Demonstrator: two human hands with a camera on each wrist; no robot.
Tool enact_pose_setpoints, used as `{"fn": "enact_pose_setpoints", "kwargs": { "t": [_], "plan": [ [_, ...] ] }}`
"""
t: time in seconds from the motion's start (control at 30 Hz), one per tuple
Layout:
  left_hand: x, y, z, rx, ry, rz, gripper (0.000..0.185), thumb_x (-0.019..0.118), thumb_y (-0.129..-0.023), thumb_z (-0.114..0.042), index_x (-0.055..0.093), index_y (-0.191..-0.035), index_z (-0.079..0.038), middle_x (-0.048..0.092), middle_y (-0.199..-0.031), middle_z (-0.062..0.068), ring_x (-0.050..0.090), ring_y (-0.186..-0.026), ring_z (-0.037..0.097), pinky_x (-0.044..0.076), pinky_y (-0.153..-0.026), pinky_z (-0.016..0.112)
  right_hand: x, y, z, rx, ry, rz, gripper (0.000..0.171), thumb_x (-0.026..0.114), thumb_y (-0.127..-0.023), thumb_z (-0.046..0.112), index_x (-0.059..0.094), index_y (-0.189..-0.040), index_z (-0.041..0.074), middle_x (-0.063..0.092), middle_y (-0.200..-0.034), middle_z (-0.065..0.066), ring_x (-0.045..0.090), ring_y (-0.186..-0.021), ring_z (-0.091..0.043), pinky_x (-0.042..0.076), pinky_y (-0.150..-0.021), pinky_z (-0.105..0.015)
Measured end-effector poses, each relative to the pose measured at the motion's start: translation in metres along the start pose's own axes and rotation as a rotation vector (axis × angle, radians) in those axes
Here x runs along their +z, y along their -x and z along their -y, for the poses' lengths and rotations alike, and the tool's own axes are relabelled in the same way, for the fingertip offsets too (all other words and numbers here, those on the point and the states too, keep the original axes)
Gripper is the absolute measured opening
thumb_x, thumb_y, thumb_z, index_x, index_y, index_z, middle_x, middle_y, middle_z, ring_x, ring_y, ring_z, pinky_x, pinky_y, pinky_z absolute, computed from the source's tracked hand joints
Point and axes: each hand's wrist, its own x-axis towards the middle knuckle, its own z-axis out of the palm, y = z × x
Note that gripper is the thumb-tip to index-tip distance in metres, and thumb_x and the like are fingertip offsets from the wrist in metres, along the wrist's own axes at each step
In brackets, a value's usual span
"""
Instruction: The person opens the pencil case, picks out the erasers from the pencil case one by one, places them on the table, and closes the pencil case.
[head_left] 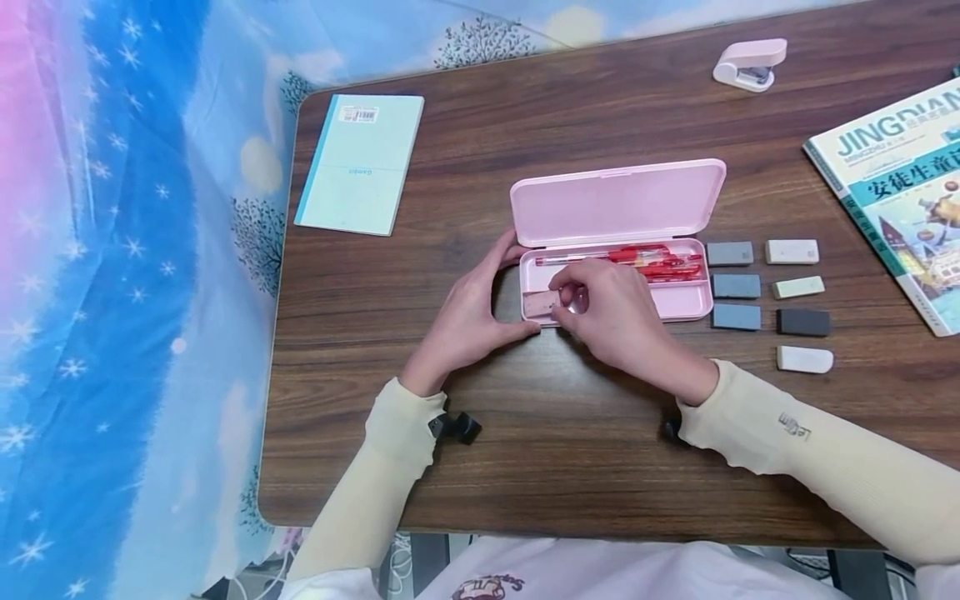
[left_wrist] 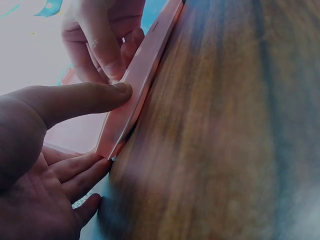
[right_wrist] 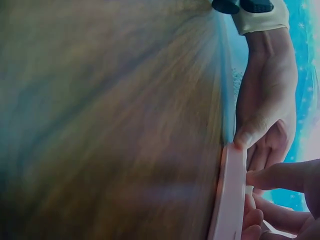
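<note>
Left hand [head_left: 468, 312] braces the short end of the pink pencil case [head_left: 678, 304], thumb and fingers spread flat against the smooth plastic wall so it can't slide. Right hand [head_left: 611, 312] pinches a small pinkish eraser [head_left: 542, 303] inside the case's near compartment. Red pens [head_left: 660, 260] lie beyond the fingers. Matte block erasers [head_left: 735, 285] sit in rows right of the right hand on the woodgrain tabletop [head_left: 570, 450].
</note>
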Motion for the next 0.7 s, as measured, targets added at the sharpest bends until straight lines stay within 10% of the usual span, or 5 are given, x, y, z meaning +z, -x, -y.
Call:
{"fn": "enact_pose_setpoints", "kwargs": {
  "t": [0.33, 0.7],
  "plan": [
    [0.002, 0.000, 0.000, -0.001, 0.006, 0.005, 0.114, 0.091, -0.075, -0.022, 0.018, -0.162, -0.017, 0.052, -0.150, -0.001, 0.040, -0.142, 0.011, 0.030, -0.118, 0.036, -0.012, 0.000, -0.003, -0.061, 0.053, -0.004, 0.017, 0.079, -0.076, 0.010, 0.074, -0.092, 0.007, 0.066, -0.078, -0.004, 0.057, -0.069, -0.020, 0.041, -0.067, -0.037],
    [0.001, 0.001, -0.004, -0.016, 0.002, -0.006, 0.115, 0.091, -0.075, -0.025, 0.017, -0.162, -0.019, 0.051, -0.149, -0.004, 0.039, -0.142, 0.008, 0.031, -0.117, 0.038, -0.086, 0.036, -0.033, -0.033, 0.018, -0.095, 0.022, 0.079, -0.079, 0.004, 0.076, -0.098, 0.013, 0.064, -0.079, 0.001, 0.051, -0.068, -0.013, 0.037, -0.060, -0.016]
  ]
}}
